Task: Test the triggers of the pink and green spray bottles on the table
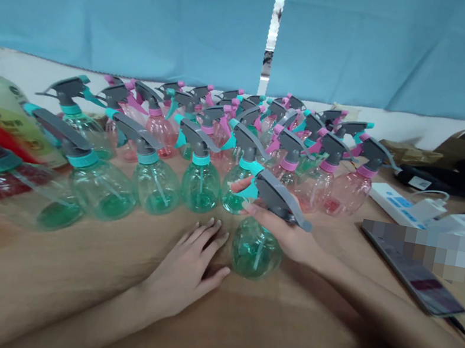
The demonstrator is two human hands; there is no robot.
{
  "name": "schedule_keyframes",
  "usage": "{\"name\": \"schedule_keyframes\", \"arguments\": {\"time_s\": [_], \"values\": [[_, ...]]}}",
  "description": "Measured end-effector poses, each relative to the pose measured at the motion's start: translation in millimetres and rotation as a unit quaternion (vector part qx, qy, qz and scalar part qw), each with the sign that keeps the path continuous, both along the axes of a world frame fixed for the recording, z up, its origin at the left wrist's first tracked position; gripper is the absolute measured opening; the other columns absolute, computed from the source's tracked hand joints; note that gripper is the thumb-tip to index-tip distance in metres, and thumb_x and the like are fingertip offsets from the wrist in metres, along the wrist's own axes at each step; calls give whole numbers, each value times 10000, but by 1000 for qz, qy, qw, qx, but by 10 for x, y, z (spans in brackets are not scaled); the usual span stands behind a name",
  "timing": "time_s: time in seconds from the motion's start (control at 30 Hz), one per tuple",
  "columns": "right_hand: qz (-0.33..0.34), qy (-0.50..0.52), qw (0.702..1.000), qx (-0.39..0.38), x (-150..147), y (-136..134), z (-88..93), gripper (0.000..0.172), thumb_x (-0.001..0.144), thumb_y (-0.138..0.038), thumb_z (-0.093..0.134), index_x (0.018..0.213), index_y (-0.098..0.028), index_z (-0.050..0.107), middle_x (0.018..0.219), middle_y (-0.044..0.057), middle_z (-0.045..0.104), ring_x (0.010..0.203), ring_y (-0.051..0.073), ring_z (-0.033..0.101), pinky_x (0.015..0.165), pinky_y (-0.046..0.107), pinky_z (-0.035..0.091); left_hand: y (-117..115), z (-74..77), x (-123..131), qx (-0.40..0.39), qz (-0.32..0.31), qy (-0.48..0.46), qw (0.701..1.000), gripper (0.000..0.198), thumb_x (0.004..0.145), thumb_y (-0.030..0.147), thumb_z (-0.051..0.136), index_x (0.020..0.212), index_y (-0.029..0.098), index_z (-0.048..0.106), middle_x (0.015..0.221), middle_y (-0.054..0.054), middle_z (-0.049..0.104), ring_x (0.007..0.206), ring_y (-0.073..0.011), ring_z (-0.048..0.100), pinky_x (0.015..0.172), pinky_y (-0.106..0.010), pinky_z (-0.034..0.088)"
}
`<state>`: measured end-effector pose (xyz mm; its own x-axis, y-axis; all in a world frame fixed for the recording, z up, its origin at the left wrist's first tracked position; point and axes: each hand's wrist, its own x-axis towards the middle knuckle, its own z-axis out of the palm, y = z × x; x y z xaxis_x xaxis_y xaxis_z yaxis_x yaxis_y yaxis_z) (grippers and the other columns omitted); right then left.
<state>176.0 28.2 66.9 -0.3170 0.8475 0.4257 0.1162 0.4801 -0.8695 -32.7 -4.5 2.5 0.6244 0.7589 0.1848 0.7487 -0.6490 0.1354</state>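
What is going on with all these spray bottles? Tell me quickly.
A person works at a table. The right hand grips a green spray bottle by its grey trigger head, holding it upright. The left hand lies flat and open on the table just beside that bottle. Behind them stand rows of green and pink bottles; a phone and a power strip lie to the right.

Shows about two dozen spray bottles [254, 253], two hands [189, 265], one power strip [393, 203], one phone [428, 286] and one large yellowish bottle [5, 110].
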Motion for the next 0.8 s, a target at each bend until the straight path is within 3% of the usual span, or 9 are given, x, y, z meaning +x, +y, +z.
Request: {"name": "schedule_keyframes", "arguments": {"time_s": [0.23,0.47,0.8], "values": [[9,4,1000,12,1,14,-9,243,869,-300,576,1108,-255,582,1069,17,640,965,176,595,853,323,460,1,18,7,-4,0,18,1000,556,959,466,427,1380,103,414,1468,-168,384,1368,-297,322,1097,-479,287],[4,-14,1000,4,1,18,-23,226,876,-337,564,1091,-269,577,897,-4,615,790,159,583,780,319,460,-3,19,5,-6,0,18,1000,561,963,470,419,1384,101,406,1472,-173,377,1368,-299,320,1093,-489,289],[-1,-15,1000,11,1,11,-16,218,878,-332,564,1086,-267,570,925,-1,616,697,135,540,734,304,448,-5,18,9,0,0,18,1000,550,962,453,421,1388,105,407,1474,-164,378,1374,-289,309,1100,-483,276]]}}
